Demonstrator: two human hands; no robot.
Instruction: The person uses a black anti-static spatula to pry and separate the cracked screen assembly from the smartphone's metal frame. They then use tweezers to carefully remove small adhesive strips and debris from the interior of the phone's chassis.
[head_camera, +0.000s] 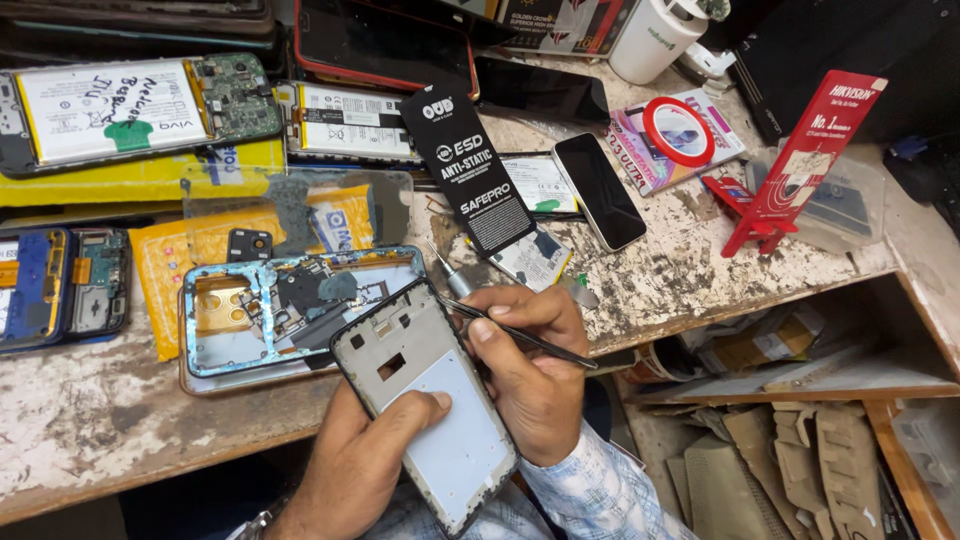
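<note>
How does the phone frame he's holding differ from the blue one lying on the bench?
The held phone frame is grey and white with a dark rim, lifted and tilted in the left hand. The blue-rimmed phone shell lies flat on the bench. The held one looks mostly bare, a plain pale panel; the blue one still carries dark parts and gold foil. Both are opened phone bodies without screens.

A bare grey phone frame (425, 405), black-edged, is held tilted above the counter edge; thin black tweezers (520, 335) lie slanted across the fingers, tips at the frame's upper corner
</note>
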